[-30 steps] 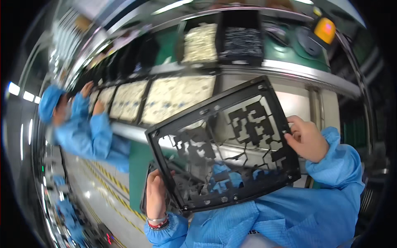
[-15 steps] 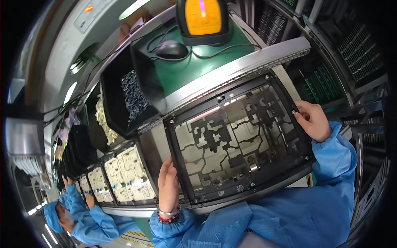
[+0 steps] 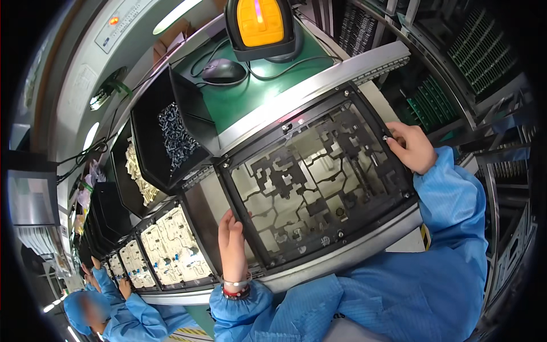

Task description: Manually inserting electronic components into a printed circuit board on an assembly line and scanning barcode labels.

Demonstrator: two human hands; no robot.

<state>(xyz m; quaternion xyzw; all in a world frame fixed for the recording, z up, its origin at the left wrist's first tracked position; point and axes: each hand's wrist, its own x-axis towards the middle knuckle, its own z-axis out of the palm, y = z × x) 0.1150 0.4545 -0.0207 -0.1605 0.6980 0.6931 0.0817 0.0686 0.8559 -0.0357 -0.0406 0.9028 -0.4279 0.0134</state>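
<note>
1. Between your two hands lies the black frame (image 3: 319, 206), face up, its cut-out plate showing a paler surface below through the gaps.
2. Its long axis runs left to right, slanted so that the right end sits farther from you than the left.
3. Your left hand (image 3: 232, 251) meets the left edge about midway along, fingers fairly straight against it; some fingertips are hidden, so you cannot tell from this view whether they grip underneath.
4. Your right hand (image 3: 415, 149) is curled on the right edge, also near its middle, thumb toward the top, gripping the frame. Both hands touch, so neither is nearer, though the right reaches farther out.
5. Along the near side runs the near rail (image 3: 347, 247), just beside the frame; along the far side, the far rail (image 3: 314, 96). How fully the rails bear the frame cannot be told.
6. Close by the far left corner stands the bin of dark parts (image 3: 199, 108), the tightest neighbour on that side.
7. Farther left are the cream boards (image 3: 174, 245), apart from your left hand, and a co-worker (image 3: 122, 313).
8. Beyond the far rail, on a green mat (image 3: 273, 85), sit a mouse (image 3: 223, 70) and a yellow device (image 3: 260, 23).
</note>
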